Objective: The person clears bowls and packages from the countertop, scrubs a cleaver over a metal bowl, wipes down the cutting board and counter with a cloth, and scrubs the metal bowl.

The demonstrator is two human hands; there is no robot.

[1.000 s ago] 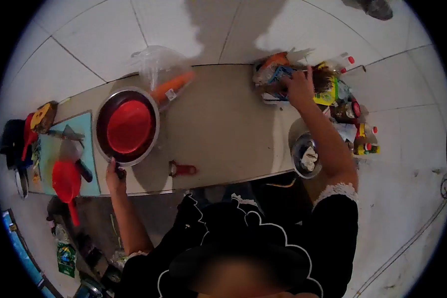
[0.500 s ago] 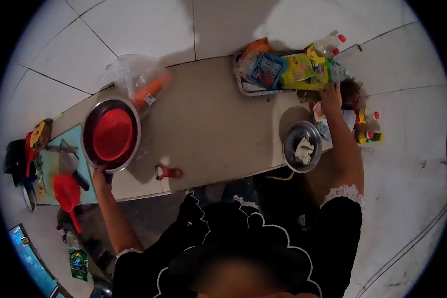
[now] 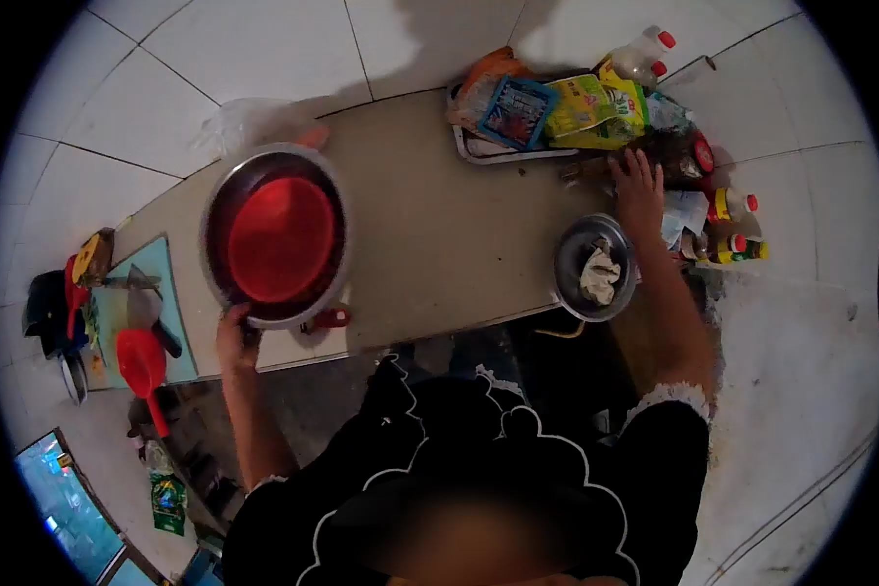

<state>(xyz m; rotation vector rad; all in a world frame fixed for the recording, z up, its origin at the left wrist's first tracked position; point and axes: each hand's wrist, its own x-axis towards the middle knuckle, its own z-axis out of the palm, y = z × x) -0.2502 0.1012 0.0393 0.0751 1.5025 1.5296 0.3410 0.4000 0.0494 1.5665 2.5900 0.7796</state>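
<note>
My left hand (image 3: 236, 340) is closed on the near rim of a steel basin (image 3: 340, 269), with a red plastic bowl (image 3: 281, 239) inside it. The basin partly covers a red-handled peeler (image 3: 334, 317) on the counter. On the right, my right hand (image 3: 641, 200) has its fingers stretched out over a dark brown container with a red lid (image 3: 676, 158), which seems to lie on its side. Whether the fingertips touch it, I cannot tell. Below that wrist is a small steel bowl (image 3: 569, 269) with a crumpled whitish thing (image 3: 600, 273) in it.
A tray (image 3: 498, 156) of packets, including a yellow packet (image 3: 578, 109), stands at the back right beside bottles (image 3: 645, 61). Sauce bottles (image 3: 732, 205) stand farther right. At left, a cutting board (image 3: 166, 264) bears a knife and a red ladle-like scoop (image 3: 142, 359). A plastic bag (image 3: 249, 125) lies behind the basin.
The basin has moved right with my left hand and looks larger, now overlapping the peeler and hiding most of the orange thing behind. My right hand has shifted slightly left, its fingers more spread.
</note>
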